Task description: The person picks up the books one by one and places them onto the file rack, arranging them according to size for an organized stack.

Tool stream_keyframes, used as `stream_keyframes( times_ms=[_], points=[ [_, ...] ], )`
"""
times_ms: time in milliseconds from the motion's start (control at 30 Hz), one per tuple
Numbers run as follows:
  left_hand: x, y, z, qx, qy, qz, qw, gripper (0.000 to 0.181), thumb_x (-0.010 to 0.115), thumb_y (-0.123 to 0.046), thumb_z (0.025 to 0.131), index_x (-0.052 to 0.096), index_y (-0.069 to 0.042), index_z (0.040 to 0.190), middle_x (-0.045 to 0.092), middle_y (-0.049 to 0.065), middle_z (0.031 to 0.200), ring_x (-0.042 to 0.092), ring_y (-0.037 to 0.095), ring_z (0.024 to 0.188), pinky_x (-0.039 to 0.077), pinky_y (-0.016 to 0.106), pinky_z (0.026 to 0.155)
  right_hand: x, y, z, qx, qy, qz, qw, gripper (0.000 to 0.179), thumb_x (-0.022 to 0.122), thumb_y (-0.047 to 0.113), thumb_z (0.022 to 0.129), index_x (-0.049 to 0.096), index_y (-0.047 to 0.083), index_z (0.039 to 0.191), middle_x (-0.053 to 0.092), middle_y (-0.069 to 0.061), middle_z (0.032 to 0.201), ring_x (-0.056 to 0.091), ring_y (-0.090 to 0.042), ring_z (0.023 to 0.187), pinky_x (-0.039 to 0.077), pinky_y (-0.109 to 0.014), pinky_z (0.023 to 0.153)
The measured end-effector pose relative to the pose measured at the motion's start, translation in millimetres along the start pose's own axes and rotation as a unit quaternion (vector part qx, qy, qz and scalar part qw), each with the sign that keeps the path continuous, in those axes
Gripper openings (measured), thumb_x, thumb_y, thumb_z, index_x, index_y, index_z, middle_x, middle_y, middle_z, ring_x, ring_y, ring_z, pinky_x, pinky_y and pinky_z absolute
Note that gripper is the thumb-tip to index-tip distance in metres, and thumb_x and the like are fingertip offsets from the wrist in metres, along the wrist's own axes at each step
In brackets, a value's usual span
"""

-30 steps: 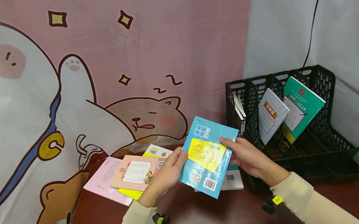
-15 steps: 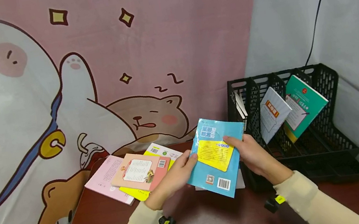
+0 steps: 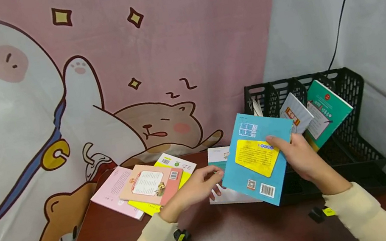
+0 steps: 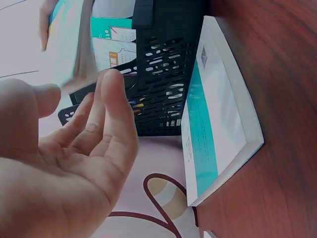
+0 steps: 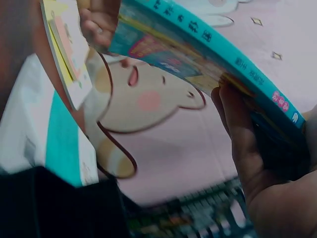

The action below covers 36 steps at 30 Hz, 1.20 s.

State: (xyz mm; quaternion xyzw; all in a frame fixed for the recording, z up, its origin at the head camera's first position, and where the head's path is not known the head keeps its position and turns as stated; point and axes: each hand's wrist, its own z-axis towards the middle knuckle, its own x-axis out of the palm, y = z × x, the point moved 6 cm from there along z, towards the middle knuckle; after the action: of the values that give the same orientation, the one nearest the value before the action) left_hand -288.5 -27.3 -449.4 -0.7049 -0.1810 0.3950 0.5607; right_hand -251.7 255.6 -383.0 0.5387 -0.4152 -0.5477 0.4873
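A blue book (image 3: 257, 156) with a yellow panel and a barcode is held up over the table by my right hand (image 3: 307, 163). The thumb lies on its cover, while the fingers (image 5: 237, 134) support the other face in the right wrist view. Just off the book's left edge is my left hand (image 3: 199, 188), fingers loosely bent and holding nothing. In the left wrist view a gap shows between this hand (image 4: 84, 153) and the blurred book (image 4: 67, 44). A white and teal book (image 4: 223, 114) lies on the table, partly hidden behind the blue one in the head view.
On the right stands a black divided file rack (image 3: 355, 117), holding a grey-white book (image 3: 293, 109), a green book (image 3: 330, 107) and thin white ones at left. Pink (image 3: 118, 189), peach (image 3: 151, 183) and yellow-white (image 3: 175, 162) books overlap at the table's left.
The blue book has moved right toward the rack with my right hand. My left hand has let go of its edge, and more of the white and teal book now shows.
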Motion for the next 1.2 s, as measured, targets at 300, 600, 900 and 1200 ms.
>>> stream_keyframes(
  times_ms=[300, 600, 900, 1200],
  points=[
    [9.3, 1.0, 7.2, 0.001, 0.001, 0.027, 0.9996, 0.029, 0.061, -0.040, 0.114, 0.076, -0.019, 0.128, 0.079, 0.026, 0.109, 0.078, 0.046, 0.087, 0.066, 0.046, 0.071, -66, 5, -16.3, -0.040, -0.056, -0.023, 0.9974, 0.067, 0.053, 0.034, 0.118, 0.030, -0.002, 0.169, 0.079, 0.019, 0.111, 0.084, -0.011, 0.087, 0.068, -0.037, 0.070],
    [39.0, 0.9, 29.7, 0.019, 0.001, 0.017, 0.9997, 0.025, 0.063, -0.034, 0.114, 0.074, -0.015, 0.126, 0.079, 0.028, 0.110, 0.077, 0.032, 0.074, 0.062, 0.031, 0.062, -114, 13, -24.6, -0.018, -0.123, -0.142, 0.9821, 0.063, 0.052, 0.040, 0.118, 0.043, -0.008, 0.157, 0.072, 0.034, 0.097, 0.080, -0.003, 0.078, 0.067, -0.031, 0.065],
    [69.5, -11.9, 48.6, 0.010, -0.010, 0.041, 0.9991, 0.043, 0.061, -0.039, 0.114, 0.067, -0.011, 0.146, 0.079, 0.017, 0.124, 0.081, 0.030, 0.083, 0.066, 0.037, 0.070, -141, 32, -25.8, 0.009, -0.175, -0.241, 0.9546, 0.073, 0.044, 0.052, 0.117, 0.046, -0.009, 0.158, 0.062, 0.040, 0.084, 0.076, -0.002, 0.071, 0.061, -0.034, 0.054],
    [95.2, -22.8, 64.6, -0.035, -0.025, 0.134, 0.9900, 0.073, 0.057, -0.061, 0.111, 0.042, -0.022, 0.171, 0.064, 0.005, 0.160, 0.074, 0.016, 0.127, 0.062, 0.036, 0.097, -145, 52, -21.7, -0.024, -0.236, -0.327, 0.9149, 0.064, 0.044, 0.051, 0.116, 0.063, -0.005, 0.140, 0.078, -0.033, 0.112, 0.064, -0.006, 0.058, 0.043, -0.036, 0.043]
  ],
)
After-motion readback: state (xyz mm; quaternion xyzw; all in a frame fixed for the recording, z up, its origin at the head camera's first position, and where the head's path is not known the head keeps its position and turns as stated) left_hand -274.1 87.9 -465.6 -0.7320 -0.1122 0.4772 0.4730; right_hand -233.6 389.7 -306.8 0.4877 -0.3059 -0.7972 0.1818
